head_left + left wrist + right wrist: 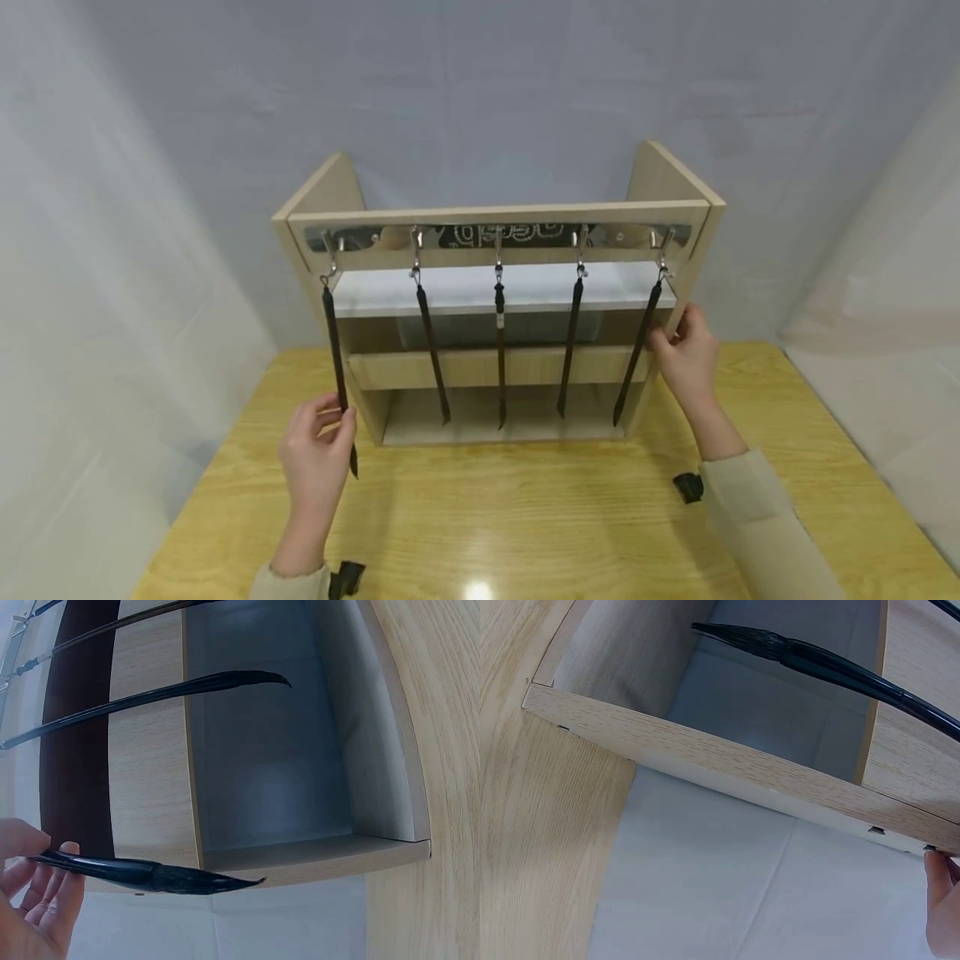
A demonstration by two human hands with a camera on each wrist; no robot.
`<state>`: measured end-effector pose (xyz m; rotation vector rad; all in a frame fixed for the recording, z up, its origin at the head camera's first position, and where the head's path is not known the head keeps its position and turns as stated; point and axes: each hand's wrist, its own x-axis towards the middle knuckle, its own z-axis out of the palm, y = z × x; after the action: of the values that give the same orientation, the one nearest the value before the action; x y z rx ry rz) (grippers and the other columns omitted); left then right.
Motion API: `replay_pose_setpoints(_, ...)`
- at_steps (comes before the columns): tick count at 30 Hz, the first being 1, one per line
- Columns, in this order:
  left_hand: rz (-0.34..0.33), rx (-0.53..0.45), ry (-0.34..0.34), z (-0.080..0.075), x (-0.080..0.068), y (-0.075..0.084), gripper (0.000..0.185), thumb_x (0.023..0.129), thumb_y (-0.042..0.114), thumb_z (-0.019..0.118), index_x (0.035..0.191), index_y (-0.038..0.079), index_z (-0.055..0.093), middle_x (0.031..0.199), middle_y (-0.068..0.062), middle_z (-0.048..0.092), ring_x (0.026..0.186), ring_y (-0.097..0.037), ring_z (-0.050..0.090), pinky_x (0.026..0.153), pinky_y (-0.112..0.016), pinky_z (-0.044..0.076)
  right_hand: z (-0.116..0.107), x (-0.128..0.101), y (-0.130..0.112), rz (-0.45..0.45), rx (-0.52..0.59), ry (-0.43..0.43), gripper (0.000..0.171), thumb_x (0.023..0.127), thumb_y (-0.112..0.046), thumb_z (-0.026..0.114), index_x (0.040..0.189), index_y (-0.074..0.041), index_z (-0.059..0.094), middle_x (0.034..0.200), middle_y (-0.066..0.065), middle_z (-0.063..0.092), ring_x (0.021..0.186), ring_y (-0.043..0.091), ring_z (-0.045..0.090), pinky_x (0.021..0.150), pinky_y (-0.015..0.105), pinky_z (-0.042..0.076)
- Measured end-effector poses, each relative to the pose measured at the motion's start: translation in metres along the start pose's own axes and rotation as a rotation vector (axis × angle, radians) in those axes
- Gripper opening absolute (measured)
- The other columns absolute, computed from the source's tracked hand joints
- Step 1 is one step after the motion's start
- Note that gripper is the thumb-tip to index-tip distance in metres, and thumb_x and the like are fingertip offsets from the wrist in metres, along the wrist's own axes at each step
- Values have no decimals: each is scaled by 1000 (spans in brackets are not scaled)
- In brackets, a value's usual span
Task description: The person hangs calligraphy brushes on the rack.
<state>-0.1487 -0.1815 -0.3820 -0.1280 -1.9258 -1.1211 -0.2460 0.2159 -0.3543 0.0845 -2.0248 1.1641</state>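
My left hand [317, 450] pinches the lower part of the leftmost calligraphy brush [335, 346] between thumb and fingers. Its loop is at the left end hook of the metal strip, and the dark pointed tip [199, 880] sticks out below my fingers. My right hand [688, 358] grips the right side panel of a light wooden shelf [491, 367], with the thumb at its front edge. Close beside that thumb hangs the rightmost brush [639, 350]. In the right wrist view only part of my right hand [945, 904] shows, at the panel's edge.
Between the outer brushes, a second brush [432, 354], a middle brush [501, 358] and another brush [571, 346] hang from the hook strip [390, 237]. The shelf stands on a yellow wooden table [480, 508]. Pale sheeting [495, 92] covers the back and sides.
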Motion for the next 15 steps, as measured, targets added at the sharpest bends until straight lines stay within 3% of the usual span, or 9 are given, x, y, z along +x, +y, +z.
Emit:
replay_pose_setpoints(4,9,17,5,0,0,1,18,69,-18,61,87,-15,57,83,-22,55,68,-25,60,61,-5,45,0,0,0,-5,6,2,25,74,4,57,99,8,53,78,20,61,64,-7,49,50,3,37)
replay_pose_setpoints(9,9,7,16,-2,0,-1,20,69,-17,62,88,-13,58,84,-20,57,69,-25,60,61,-6,46,1,0,1,2,11,2,25,75,2,56,99,9,53,79,19,61,66,8,56,50,4,39)
replay_pose_setpoints(15,31,-2,21,-2,2,-1,23,67,-17,63,89,-12,59,83,-19,57,69,-25,60,60,-6,46,2,0,1,7,23,8,24,74,5,56,97,10,52,74,18,58,62,-7,47,49,4,37)
